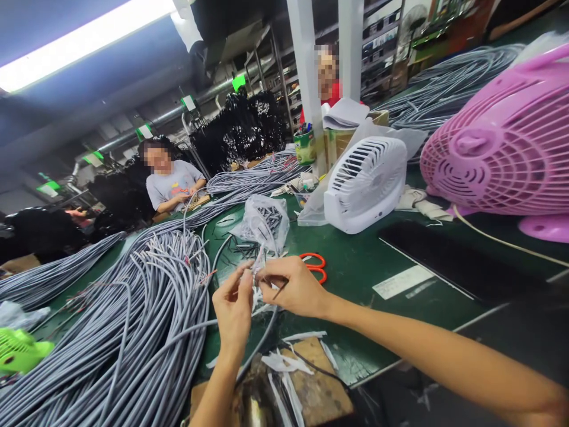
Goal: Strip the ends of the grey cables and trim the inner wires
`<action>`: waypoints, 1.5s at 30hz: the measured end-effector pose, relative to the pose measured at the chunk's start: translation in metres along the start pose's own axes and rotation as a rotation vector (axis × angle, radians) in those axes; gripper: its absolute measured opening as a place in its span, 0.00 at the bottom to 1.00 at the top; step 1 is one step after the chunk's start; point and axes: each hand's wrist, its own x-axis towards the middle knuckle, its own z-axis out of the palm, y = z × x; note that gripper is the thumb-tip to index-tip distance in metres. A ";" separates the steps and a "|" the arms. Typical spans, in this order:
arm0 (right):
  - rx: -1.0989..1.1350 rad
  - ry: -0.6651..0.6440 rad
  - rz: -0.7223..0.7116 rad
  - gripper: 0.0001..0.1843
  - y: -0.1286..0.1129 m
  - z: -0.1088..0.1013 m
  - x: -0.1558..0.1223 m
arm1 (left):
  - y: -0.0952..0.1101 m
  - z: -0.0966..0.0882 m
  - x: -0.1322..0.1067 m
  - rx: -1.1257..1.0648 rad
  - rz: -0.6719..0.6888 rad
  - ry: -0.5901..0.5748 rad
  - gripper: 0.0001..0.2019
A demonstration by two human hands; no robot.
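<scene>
My left hand (236,305) and my right hand (291,286) meet over the table's near middle, fingertips pinched close together. Whitish, thin strands show at the fingertips, apparently the end of a grey cable (269,323) that hangs below them. A slim dark piece (280,289) pokes out from under my right fingers; its kind is unclear. Red-handled scissors (316,267) lie just behind my right hand, blades hidden. Beyond the hands, a clear plastic bag (262,222) holds short dark grey tube pieces, with more scattered beside it.
A big bundle of grey cables (146,320) covers the left side. A white fan (367,184) and a pink fan (498,136) stand at right, near a black mat (448,261). A wooden block (317,379) with white strips is nearest. Two people (175,184) sit beyond.
</scene>
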 end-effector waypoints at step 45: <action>0.075 -0.012 0.162 0.16 0.004 -0.003 0.002 | -0.003 -0.003 0.002 -0.196 0.034 -0.207 0.12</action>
